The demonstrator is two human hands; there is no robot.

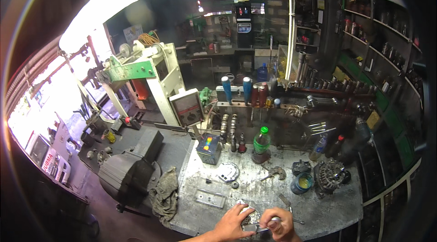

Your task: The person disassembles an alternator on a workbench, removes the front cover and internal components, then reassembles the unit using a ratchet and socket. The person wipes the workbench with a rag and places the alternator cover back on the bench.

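Left hand (234, 223): palm down, fingers spread, lying over a round metal part (253, 217) on the workbench (327, 214). Not closed around it; fingertips rest along its near-left side, probably to steady it against turning or sliding. The part sits between the two hands, partly hidden by both.

Right hand (280, 224): curled tight around a hand tool, only its pale rounded handle end (275, 219) clearly visible above the fist. Tool type and tip cannot be made out. Grip looks suited to pushing or twisting, with the left hand as the brace.

Pose: both forearms enter from the lower edge and converge. Left wrist low, hand reaching rightward; right fist more upright, knuckles close to the part. The hands are just beside each other.

Just ahead of the right hand, a flat-bladed tool (286, 201) lies loose, presumably kept within easy reach. Ahead and left of the left hand, a shallow clear tray (209, 198), perhaps for small pieces; beyond it a pale disc-shaped part (228, 172). Farther left, a crumpled rag (165, 196). Right and ahead of the right hand, a blue container (302, 183) with yellowish contents, and a finned round machine part (330, 176) next to it.
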